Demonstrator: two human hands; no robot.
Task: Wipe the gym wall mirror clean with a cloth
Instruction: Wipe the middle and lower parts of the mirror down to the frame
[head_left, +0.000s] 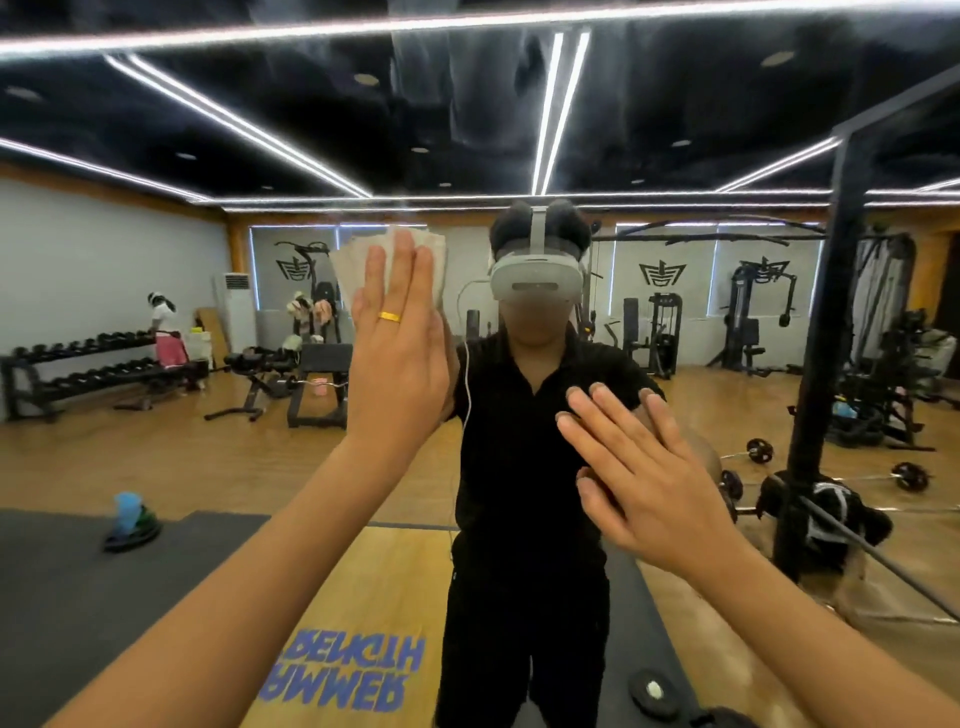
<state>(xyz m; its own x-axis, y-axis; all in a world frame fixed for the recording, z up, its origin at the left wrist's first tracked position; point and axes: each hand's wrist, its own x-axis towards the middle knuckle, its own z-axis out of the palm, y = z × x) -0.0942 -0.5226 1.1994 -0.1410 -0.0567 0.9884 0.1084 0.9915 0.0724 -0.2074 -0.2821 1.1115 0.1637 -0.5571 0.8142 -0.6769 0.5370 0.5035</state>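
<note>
The wall mirror (519, 130) fills the whole view and reflects the gym and a person in black wearing a headset. My left hand (397, 353) is raised with straight fingers and presses a beige cloth (358, 260) flat against the glass; the cloth shows above and beside the fingertips. My right hand (639, 467) lies lower and to the right, fingers straight and spread, palm flat against the mirror with nothing in it.
All else is reflection: a dumbbell rack (93, 374) at the left with a person beside it, benches (280, 384) in the middle, a black rack post (826, 364) and barbell plates (758, 452) at the right, dark mats on a wooden floor.
</note>
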